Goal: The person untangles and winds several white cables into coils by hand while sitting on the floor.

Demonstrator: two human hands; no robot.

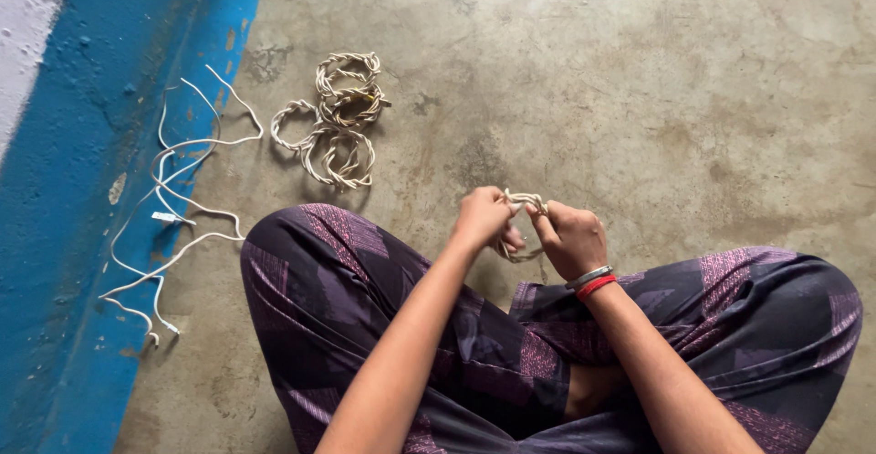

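I sit cross-legged on a concrete floor. My left hand (481, 219) and my right hand (571, 238) meet in front of my knees, both gripping a small twisted ring of pale cord (523, 204). The loop passes between my fingers, part of it hanging below at the palms. A silver bangle and a red bangle (593, 282) circle my right wrist. My legs in purple patterned trousers (347, 299) fill the lower frame.
Several finished twisted cord rings (338, 121) lie in a cluster on the floor ahead left. Loose white cords (178, 198) trail along the floor by a blue painted wall base (82, 235) at the left. Bare concrete (684, 98) spreads to the right.
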